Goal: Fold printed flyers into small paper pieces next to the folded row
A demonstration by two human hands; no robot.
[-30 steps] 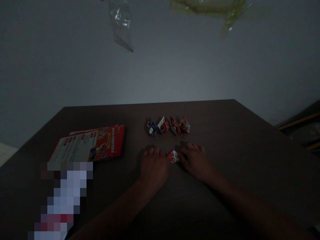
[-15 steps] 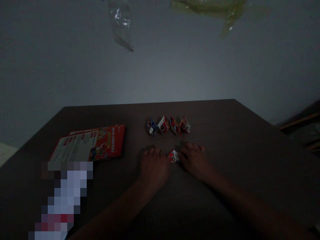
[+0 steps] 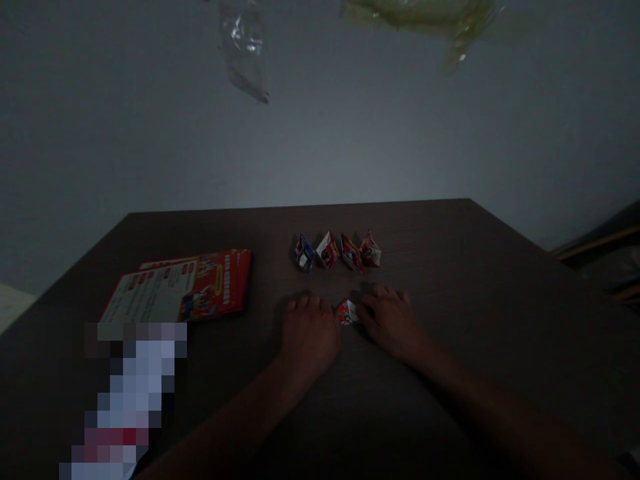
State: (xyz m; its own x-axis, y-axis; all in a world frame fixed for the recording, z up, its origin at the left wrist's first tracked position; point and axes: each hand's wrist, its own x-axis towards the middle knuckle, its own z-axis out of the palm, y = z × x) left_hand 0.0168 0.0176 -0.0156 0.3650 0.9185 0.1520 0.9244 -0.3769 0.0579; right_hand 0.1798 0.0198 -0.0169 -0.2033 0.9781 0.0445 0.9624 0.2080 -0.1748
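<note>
A small folded paper [image 3: 346,312], red and white with printed pictures, lies on the dark table between my two hands. My left hand [image 3: 311,333] rests at its left edge, fingers curled down and thumb side against the paper. On the other side, my right hand [image 3: 389,321] has its thumb and bent fingers closed on the paper's right edge. Both sets of fingertips are partly hidden in the dim light. Just beyond stands a row of several folded paper pieces, among them a blue one [image 3: 304,254] and a red-and-white one [image 3: 327,251].
A stack of red-and-white printed sheets [image 3: 215,287] lies on the table [image 3: 425,240] to the left. Nearer me, a pale item is blurred out by pixel blocks. The grey wall [image 3: 320,133] rises behind the table, with clear tape [image 3: 245,53] and yellowish tape [image 3: 463,37] stuck on it.
Both hands stay at the folded paper with hardly any movement. The view has shifted very slightly; nothing else visibly differs.
</note>
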